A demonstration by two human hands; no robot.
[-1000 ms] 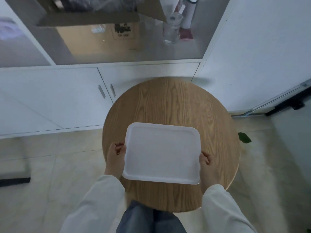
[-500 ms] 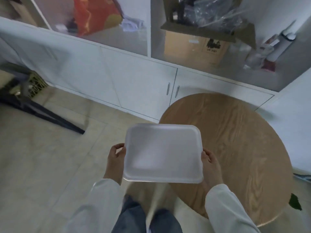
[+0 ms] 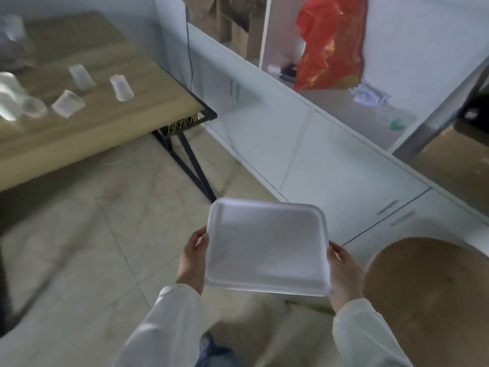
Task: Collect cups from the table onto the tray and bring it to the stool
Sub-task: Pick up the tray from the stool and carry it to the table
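Note:
An empty white tray (image 3: 266, 247) is held level over the tiled floor. My left hand (image 3: 192, 258) grips its left edge and my right hand (image 3: 342, 276) grips its right edge. The round wooden stool (image 3: 428, 295) is at the lower right, beside the tray. A wooden table (image 3: 87, 128) stands at the upper left, with several clear plastic cups on it: one cup (image 3: 121, 87) nearest the table's right end, another cup (image 3: 81, 76) behind it, a third cup (image 3: 67, 103) to their left. The view is blurred.
The table's black metal legs (image 3: 194, 165) stand between me and the white cabinets (image 3: 304, 154) along the right. A red bag (image 3: 328, 46) and cardboard boxes (image 3: 230, 19) sit on the shelves above. Tiled floor (image 3: 92, 247) stretches toward the table.
The tray has been lifted off the stool and carried to the left. My view has swung left, so the stool slid to the lower right and the table with cups has come into sight.

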